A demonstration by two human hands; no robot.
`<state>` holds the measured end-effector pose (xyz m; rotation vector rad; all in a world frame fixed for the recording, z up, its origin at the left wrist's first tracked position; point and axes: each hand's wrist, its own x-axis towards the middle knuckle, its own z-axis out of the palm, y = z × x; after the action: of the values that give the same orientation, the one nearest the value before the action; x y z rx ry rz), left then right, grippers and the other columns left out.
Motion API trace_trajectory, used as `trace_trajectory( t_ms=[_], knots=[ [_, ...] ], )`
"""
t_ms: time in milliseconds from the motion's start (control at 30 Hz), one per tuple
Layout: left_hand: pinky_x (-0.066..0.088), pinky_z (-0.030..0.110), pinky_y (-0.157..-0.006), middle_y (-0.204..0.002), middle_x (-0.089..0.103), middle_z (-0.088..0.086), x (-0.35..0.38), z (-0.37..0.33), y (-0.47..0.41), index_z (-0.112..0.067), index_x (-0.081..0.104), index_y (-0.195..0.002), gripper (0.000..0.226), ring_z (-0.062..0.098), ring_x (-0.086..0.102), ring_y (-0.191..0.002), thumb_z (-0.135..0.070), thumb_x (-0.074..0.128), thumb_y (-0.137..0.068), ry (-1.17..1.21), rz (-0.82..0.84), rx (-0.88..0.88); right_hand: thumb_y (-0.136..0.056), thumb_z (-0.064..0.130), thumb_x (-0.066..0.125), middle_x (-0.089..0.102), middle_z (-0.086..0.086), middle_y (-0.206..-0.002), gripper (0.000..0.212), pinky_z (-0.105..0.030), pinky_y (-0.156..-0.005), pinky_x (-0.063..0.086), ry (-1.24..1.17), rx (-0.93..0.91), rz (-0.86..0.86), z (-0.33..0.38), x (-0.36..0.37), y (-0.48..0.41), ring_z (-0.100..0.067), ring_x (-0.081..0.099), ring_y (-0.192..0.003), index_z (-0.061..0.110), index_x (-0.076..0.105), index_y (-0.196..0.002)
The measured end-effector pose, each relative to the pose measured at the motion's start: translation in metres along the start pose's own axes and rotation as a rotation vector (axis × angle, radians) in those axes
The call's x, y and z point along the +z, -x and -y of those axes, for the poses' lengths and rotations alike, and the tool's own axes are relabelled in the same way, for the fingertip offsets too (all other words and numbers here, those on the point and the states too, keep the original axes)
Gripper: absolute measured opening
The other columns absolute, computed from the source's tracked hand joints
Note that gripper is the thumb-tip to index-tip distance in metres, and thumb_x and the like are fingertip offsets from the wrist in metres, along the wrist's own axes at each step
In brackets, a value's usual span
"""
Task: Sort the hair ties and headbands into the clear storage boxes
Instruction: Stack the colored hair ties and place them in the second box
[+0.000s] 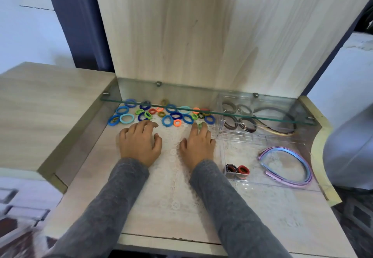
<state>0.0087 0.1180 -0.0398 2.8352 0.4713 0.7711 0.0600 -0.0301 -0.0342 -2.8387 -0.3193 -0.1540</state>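
Observation:
Several blue, green and orange hair ties (161, 114) lie loose in a band under a glass shelf. My left hand (139, 142) rests flat on the lace mat just in front of them, holding nothing. My right hand (198, 143) lies beside it, and a small green hair tie (199, 125) sits between its fingertips. A clear storage box (232, 146) on the right holds two red ties (237, 169) and pastel headbands (288, 164). Behind it a second clear box (220, 124) holds brown ties (239, 123) and dark headbands (276, 120).
A glass shelf (262, 116) on metal pegs overhangs the back of the table. Tall wooden panels stand behind and to the left. The wooden table's front edge (171, 239) lies near me; a white lace mat (175, 177) covers its middle.

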Motion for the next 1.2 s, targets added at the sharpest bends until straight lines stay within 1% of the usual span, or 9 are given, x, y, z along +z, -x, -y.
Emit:
trace_trajectory(
  t_ms=[67,133,200,333,433,533,733,1000,1200],
  knots=[
    [0.038,0.040,-0.086,-0.115,0.064,-0.002,0.002,-0.001,-0.005,-0.026,0.063,-0.114,0.042,0.023,0.059,-0.103,-0.039,0.039,-0.082,-0.017,0.082,0.027,-0.091,0.035,0.043,0.020,-0.017,-0.150,0.064,-0.044,-0.099,0.034,-0.027,0.064,-0.023,0.000,0.004,-0.008,-0.032,0.033,-0.128,0.012,0.020,-0.147],
    [0.035,0.040,-0.093,-0.129,0.056,-0.004,0.005,-0.004,-0.010,-0.030,0.056,-0.126,0.041,0.020,0.051,-0.116,-0.041,0.040,-0.089,-0.032,0.180,0.029,-0.091,0.036,0.042,0.021,-0.018,-0.150,0.065,-0.042,-0.101,0.034,-0.035,0.109,-0.059,0.000,0.008,-0.012,-0.033,0.031,-0.130,0.011,0.021,-0.147],
    [0.033,0.039,-0.096,-0.134,0.051,-0.005,0.009,-0.009,-0.016,-0.035,0.051,-0.131,0.041,0.019,0.045,-0.122,-0.042,0.041,-0.092,-0.047,0.208,0.042,-0.090,0.036,0.041,0.022,-0.018,-0.149,0.066,-0.041,-0.103,0.033,-0.042,0.135,-0.087,-0.001,0.011,-0.013,-0.032,0.030,-0.130,0.010,0.021,-0.147],
    [0.032,0.038,-0.095,-0.134,0.050,-0.002,0.014,-0.021,-0.028,-0.034,0.051,-0.131,0.040,0.020,0.043,-0.121,-0.043,0.040,-0.094,-0.048,0.199,0.067,-0.089,0.034,0.042,0.029,-0.018,-0.144,0.062,-0.042,-0.101,0.033,-0.042,0.126,-0.108,-0.002,0.014,-0.017,-0.032,0.034,-0.126,0.008,0.029,-0.144],
    [0.032,0.039,-0.097,-0.134,0.049,0.001,0.019,-0.026,-0.034,-0.033,0.054,-0.129,0.039,0.023,0.043,-0.121,-0.044,0.042,-0.093,-0.048,0.216,0.065,-0.089,0.032,0.042,0.040,-0.015,-0.134,0.052,-0.041,-0.096,0.036,-0.037,0.114,-0.135,-0.003,0.016,-0.019,-0.030,0.039,-0.119,0.008,0.040,-0.136],
    [0.033,0.041,-0.098,-0.133,0.048,0.002,0.023,-0.026,-0.034,-0.035,0.055,-0.129,0.039,0.024,0.042,-0.121,-0.045,0.043,-0.093,-0.059,0.239,0.075,-0.090,0.030,0.041,0.044,-0.013,-0.130,0.047,-0.040,-0.094,0.037,-0.025,0.103,-0.144,-0.003,0.017,-0.018,-0.029,0.041,-0.116,0.006,0.047,-0.130],
    [0.036,0.040,-0.091,-0.121,0.053,0.004,0.027,-0.025,-0.029,-0.038,0.054,-0.129,0.039,0.025,0.048,-0.110,-0.042,0.050,-0.090,-0.001,0.180,0.128,-0.089,0.026,0.044,0.051,-0.013,-0.121,0.037,-0.041,-0.089,0.039,-0.029,0.070,-0.174,-0.002,0.018,-0.016,-0.030,0.045,-0.110,0.006,0.055,-0.119],
    [0.036,0.037,-0.085,-0.118,0.057,-0.003,0.026,-0.027,-0.022,-0.032,0.065,-0.110,0.026,0.021,0.052,-0.104,-0.040,0.054,-0.088,0.041,0.143,0.177,-0.084,0.011,0.053,0.060,-0.015,-0.110,0.026,-0.044,-0.080,0.044,-0.132,0.038,-0.246,-0.007,0.021,-0.016,-0.034,0.051,-0.103,0.003,0.064,-0.106],
    [0.036,0.036,-0.077,-0.098,0.065,-0.012,0.020,-0.015,-0.011,-0.029,0.069,-0.086,0.021,0.017,0.057,-0.088,-0.048,0.060,-0.084,0.004,0.087,0.173,-0.088,0.013,0.053,0.061,-0.013,-0.109,0.024,-0.043,-0.078,0.045,-0.149,0.013,-0.246,-0.008,0.019,-0.015,-0.031,0.051,-0.102,0.007,0.063,-0.109]
  ],
)
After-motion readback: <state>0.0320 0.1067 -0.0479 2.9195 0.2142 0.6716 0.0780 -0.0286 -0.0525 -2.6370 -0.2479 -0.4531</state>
